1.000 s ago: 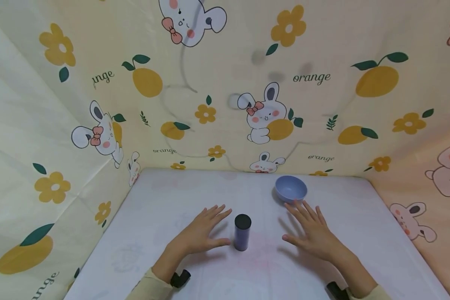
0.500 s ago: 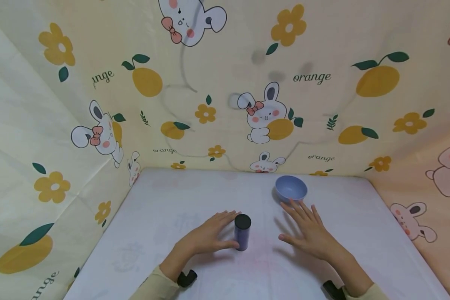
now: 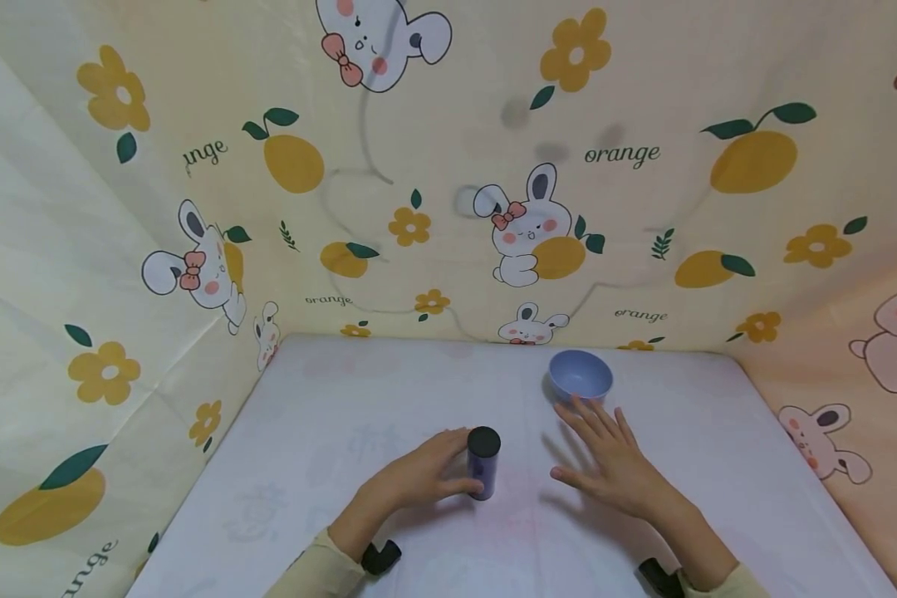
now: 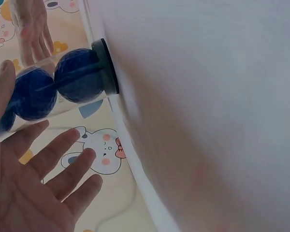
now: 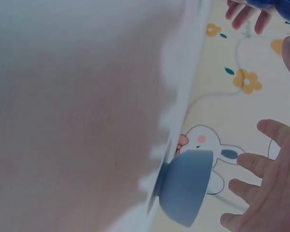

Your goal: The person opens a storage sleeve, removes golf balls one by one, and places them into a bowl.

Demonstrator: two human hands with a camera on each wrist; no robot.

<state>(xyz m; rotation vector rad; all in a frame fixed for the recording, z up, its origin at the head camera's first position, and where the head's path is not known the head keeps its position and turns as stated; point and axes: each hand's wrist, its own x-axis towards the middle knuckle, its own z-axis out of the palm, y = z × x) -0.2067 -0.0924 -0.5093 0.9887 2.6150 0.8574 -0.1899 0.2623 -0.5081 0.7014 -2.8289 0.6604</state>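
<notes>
A clear tube with a black lid stands upright on the white table; in the left wrist view its blue balls show through the wall. My left hand reaches around the tube from the left. Its thumb overlaps the front of the tube, and the index finger goes behind the lid. In the left wrist view the fingers are spread, not curled round it. To the right, my right hand hovers over the table with fingers spread and holds nothing. Its fingertips overlap the near rim of a blue bowl.
The white table ends at a hanging cloth printed with rabbits and oranges, which also rises at the left and right sides. Black straps circle both wrists.
My left hand has moved right until its thumb and index finger come to either side of the tube. My right hand has shifted slightly left. Tube and bowl have stayed put.
</notes>
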